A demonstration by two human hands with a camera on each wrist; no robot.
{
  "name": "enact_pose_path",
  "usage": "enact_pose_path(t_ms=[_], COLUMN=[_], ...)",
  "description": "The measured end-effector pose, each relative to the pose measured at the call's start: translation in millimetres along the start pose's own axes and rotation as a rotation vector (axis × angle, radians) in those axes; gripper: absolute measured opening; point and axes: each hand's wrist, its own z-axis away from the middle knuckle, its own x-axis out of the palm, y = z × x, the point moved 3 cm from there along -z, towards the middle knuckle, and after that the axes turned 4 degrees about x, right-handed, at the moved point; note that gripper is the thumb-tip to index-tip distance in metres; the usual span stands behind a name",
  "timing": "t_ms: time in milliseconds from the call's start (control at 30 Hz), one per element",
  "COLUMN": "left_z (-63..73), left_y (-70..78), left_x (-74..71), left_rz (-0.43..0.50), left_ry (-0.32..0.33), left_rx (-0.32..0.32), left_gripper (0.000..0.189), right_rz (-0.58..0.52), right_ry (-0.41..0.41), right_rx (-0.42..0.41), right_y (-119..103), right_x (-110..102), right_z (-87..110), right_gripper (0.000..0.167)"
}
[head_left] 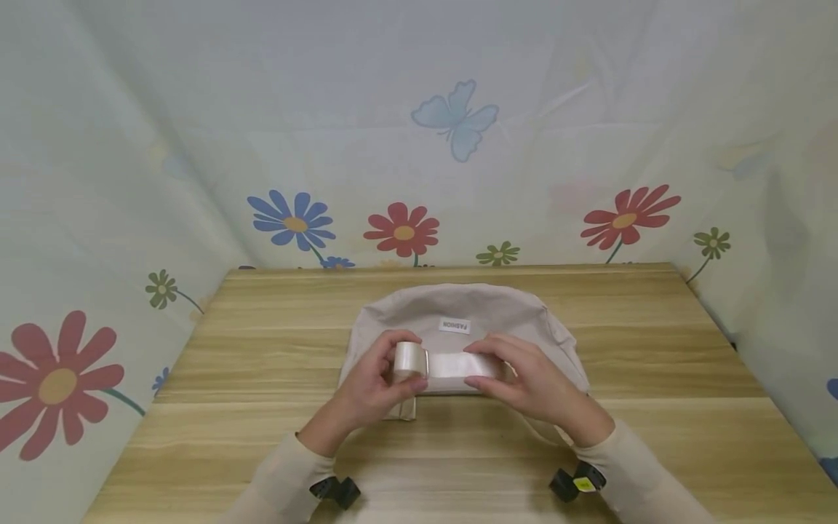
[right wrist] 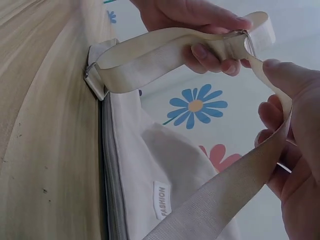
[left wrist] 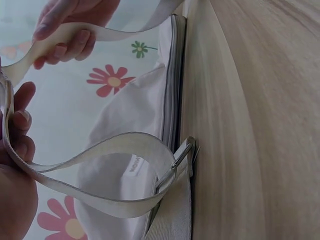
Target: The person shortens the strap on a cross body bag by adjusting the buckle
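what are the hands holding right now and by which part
Both hold the beige bag's strap. The left hand grips it at the metal slider buckle; the right hand pinches the webbing a little further along.

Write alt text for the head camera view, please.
Two hands, the left hand and the right hand, hold a cream woven fabric strap above a beige cloth bag lying on a light wooden table.
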Motion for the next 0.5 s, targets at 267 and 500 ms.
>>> enact_pose_path(t_ms=[267,500], left_z=[-0.8,0.2], left_y=[-1.7,-0.3], left_x=[-0.5,-0.3], left_rz=[0.085,0.193], left_ry=[0.013,0.04], left_rx=[0.013,0.028], left_gripper=[0.047,0.049], right_rz=[-0.038,-0.012], right_ry=[0.011,-0.01], right_rx=[0.03,0.024], right_y=[2,2], right_x=[10,16], right_z=[0.9,-0.2], right_gripper=[0.041,0.042])
